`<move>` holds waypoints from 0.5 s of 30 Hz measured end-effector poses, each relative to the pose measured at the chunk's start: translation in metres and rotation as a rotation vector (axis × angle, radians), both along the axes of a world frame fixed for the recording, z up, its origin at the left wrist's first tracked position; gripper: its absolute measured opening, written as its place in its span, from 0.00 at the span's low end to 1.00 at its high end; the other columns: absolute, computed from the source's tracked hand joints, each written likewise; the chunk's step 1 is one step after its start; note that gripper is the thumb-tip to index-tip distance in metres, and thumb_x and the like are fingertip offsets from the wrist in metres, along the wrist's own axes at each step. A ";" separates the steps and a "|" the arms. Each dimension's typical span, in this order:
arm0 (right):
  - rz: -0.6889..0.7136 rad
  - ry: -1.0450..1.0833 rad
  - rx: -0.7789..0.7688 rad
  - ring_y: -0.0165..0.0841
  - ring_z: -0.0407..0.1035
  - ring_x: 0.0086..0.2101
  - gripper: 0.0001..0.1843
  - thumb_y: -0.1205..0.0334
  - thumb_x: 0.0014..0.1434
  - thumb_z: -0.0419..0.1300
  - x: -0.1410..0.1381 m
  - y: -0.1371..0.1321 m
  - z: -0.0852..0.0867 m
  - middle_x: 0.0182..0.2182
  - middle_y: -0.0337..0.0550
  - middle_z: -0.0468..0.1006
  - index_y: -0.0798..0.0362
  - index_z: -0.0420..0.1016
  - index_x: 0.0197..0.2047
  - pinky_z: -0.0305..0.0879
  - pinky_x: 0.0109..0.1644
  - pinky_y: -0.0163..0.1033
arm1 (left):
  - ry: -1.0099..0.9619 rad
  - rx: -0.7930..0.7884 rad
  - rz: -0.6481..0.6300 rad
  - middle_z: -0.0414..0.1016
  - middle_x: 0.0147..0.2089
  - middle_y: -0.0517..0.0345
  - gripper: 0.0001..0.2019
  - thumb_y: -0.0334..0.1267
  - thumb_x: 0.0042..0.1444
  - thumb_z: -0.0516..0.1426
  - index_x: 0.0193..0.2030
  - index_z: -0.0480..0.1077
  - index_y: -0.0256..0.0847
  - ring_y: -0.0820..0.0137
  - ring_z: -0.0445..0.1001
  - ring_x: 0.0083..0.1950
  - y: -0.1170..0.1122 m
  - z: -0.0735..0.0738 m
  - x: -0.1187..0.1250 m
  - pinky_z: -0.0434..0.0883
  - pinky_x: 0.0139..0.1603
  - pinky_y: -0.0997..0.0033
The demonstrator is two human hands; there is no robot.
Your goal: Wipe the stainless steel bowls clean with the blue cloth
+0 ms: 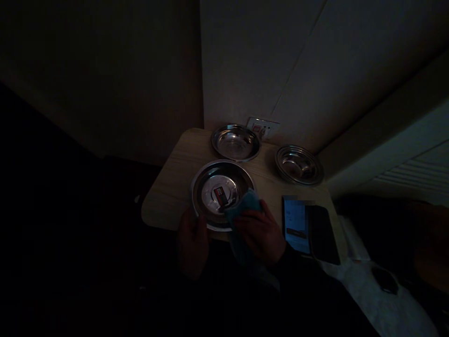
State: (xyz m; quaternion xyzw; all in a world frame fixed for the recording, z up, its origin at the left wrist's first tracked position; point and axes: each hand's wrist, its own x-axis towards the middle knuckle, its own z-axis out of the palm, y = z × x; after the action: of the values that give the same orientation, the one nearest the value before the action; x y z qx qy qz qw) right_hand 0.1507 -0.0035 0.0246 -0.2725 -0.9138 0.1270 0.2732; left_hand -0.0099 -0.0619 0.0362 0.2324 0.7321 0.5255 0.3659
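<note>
A shiny metal basin (205,187) with a dark label on its bottom is at the near edge of the small table. My left hand (192,243) is closed on the basin's near left rim, thumb on top. In my right hand (261,231) is a teal cloth (249,201), pressed against the basin's right inner side; part of it hangs down below the hand. The picture is very dark, so the fingertips are hard to see.
Behind the basin stands a second metal basin (236,142), near a wall socket (263,127). Stacked metal bowls (298,164) are at the table's (168,187) right back. A lit phone or tablet (296,224) in a dark cover lies at the right. White fabric (403,304) holds a dark object (385,280).
</note>
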 end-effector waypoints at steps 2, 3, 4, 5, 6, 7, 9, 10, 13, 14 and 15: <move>-0.013 -0.002 0.025 0.35 0.68 0.47 0.10 0.67 0.60 0.53 0.008 0.005 0.000 0.40 0.38 0.80 0.48 0.73 0.42 0.34 0.65 0.56 | 0.019 -0.006 0.010 0.63 0.16 0.67 0.21 0.47 0.54 0.51 0.52 0.64 0.37 0.74 0.62 0.17 0.002 0.003 0.000 0.59 0.18 0.77; -0.017 0.004 0.021 0.35 0.68 0.47 0.10 0.67 0.60 0.53 0.009 0.006 0.001 0.40 0.38 0.80 0.48 0.73 0.42 0.35 0.65 0.56 | 0.031 -0.007 0.009 0.64 0.18 0.66 0.21 0.46 0.54 0.51 0.51 0.64 0.38 0.74 0.63 0.18 0.003 0.004 0.001 0.60 0.19 0.77; -0.019 0.017 0.007 0.35 0.69 0.46 0.10 0.67 0.60 0.53 0.007 0.005 0.001 0.40 0.38 0.80 0.49 0.73 0.43 0.35 0.65 0.55 | 0.040 -0.005 0.009 0.66 0.19 0.65 0.20 0.46 0.54 0.52 0.51 0.64 0.38 0.74 0.64 0.19 0.004 0.004 0.001 0.61 0.20 0.76; -0.021 0.032 -0.014 0.34 0.70 0.45 0.11 0.68 0.61 0.53 0.003 0.004 0.001 0.39 0.39 0.80 0.49 0.73 0.43 0.36 0.65 0.54 | 0.042 0.002 0.009 0.67 0.20 0.64 0.20 0.46 0.54 0.52 0.51 0.64 0.38 0.75 0.64 0.19 0.005 0.004 0.002 0.62 0.20 0.76; -0.020 0.044 -0.039 0.33 0.70 0.44 0.11 0.68 0.61 0.52 -0.002 0.002 0.001 0.39 0.39 0.80 0.49 0.73 0.43 0.37 0.65 0.54 | 0.038 0.014 0.005 0.67 0.20 0.64 0.20 0.46 0.54 0.52 0.50 0.64 0.38 0.75 0.64 0.19 0.005 0.003 0.002 0.62 0.21 0.76; -0.019 0.054 -0.066 0.32 0.71 0.43 0.10 0.68 0.61 0.53 -0.008 -0.001 0.002 0.38 0.39 0.80 0.49 0.73 0.43 0.37 0.65 0.54 | 0.028 0.022 -0.006 0.67 0.20 0.64 0.20 0.46 0.54 0.52 0.50 0.64 0.39 0.75 0.64 0.19 0.004 0.002 0.002 0.62 0.20 0.76; -0.028 0.066 -0.100 0.33 0.71 0.43 0.09 0.67 0.60 0.53 -0.015 -0.005 0.002 0.37 0.39 0.80 0.50 0.73 0.42 0.37 0.65 0.55 | -0.005 0.022 -0.013 0.65 0.17 0.66 0.20 0.47 0.54 0.52 0.51 0.64 0.39 0.75 0.63 0.18 0.001 0.000 0.002 0.61 0.19 0.77; -0.038 0.066 -0.112 0.33 0.71 0.43 0.08 0.67 0.60 0.54 -0.018 -0.007 0.002 0.36 0.38 0.80 0.50 0.73 0.41 0.37 0.65 0.55 | -0.022 0.014 -0.014 0.64 0.16 0.67 0.21 0.47 0.54 0.51 0.51 0.63 0.38 0.74 0.63 0.17 0.000 -0.001 0.003 0.61 0.18 0.77; -0.066 0.079 -0.148 0.34 0.71 0.43 0.07 0.66 0.60 0.55 -0.024 -0.010 0.004 0.36 0.37 0.81 0.49 0.74 0.39 0.36 0.65 0.56 | -0.029 -0.015 -0.009 0.63 0.14 0.67 0.22 0.48 0.55 0.51 0.53 0.62 0.37 0.73 0.63 0.17 -0.003 -0.002 0.005 0.61 0.18 0.76; -0.077 0.092 -0.163 0.34 0.71 0.43 0.08 0.66 0.60 0.55 -0.027 -0.011 0.004 0.36 0.37 0.80 0.49 0.74 0.39 0.36 0.65 0.56 | -0.011 -0.016 -0.008 0.64 0.15 0.66 0.22 0.48 0.55 0.51 0.52 0.63 0.37 0.72 0.64 0.17 -0.003 -0.002 0.005 0.61 0.19 0.75; -0.088 0.103 -0.179 0.33 0.71 0.43 0.08 0.66 0.60 0.55 -0.031 -0.012 0.005 0.36 0.38 0.80 0.49 0.74 0.40 0.36 0.65 0.55 | 0.014 -0.011 -0.011 0.66 0.17 0.65 0.22 0.48 0.55 0.51 0.52 0.63 0.37 0.72 0.65 0.18 -0.003 -0.001 0.006 0.62 0.20 0.75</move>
State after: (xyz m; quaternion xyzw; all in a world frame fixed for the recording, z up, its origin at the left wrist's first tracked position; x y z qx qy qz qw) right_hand 0.1199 -0.0152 0.0297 -0.3287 -0.8707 0.2099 0.2997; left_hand -0.0039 -0.0647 0.0352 0.2379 0.7363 0.5178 0.3649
